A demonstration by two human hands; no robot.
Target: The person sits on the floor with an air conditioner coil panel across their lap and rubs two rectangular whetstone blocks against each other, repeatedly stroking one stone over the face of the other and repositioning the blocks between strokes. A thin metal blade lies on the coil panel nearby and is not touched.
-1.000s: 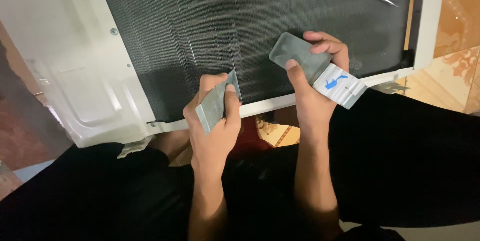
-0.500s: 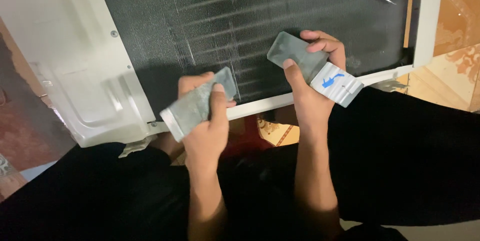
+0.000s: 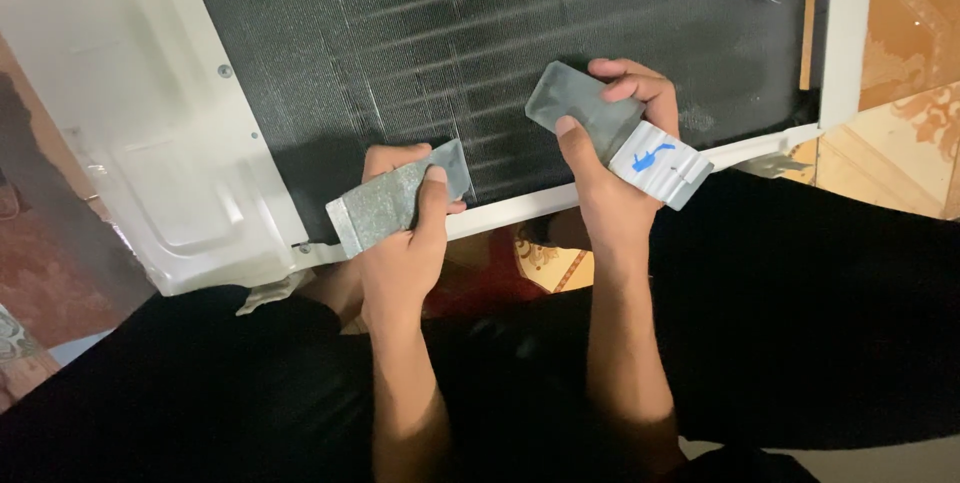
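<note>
Left hand [image 3: 405,243] has its grip clamped on a grey pad [image 3: 395,201], right hand [image 3: 610,178] clamped on another grey block [image 3: 590,115], both over the black finned coil [image 3: 450,53].

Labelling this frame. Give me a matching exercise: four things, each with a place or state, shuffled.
Things:
1. left hand
2. right hand
3. black finned coil
4. patterned floor tile

Places or states:
A. far right, beyond the white frame
B. grips a plain grey metal plate
C. behind both hands
D. grips a plate with a blue mark

Pairs: 1-B, 2-D, 3-C, 4-A

Bare forearms, ringless fingers [image 3: 436,191], black trousers [image 3: 800,313].
</note>
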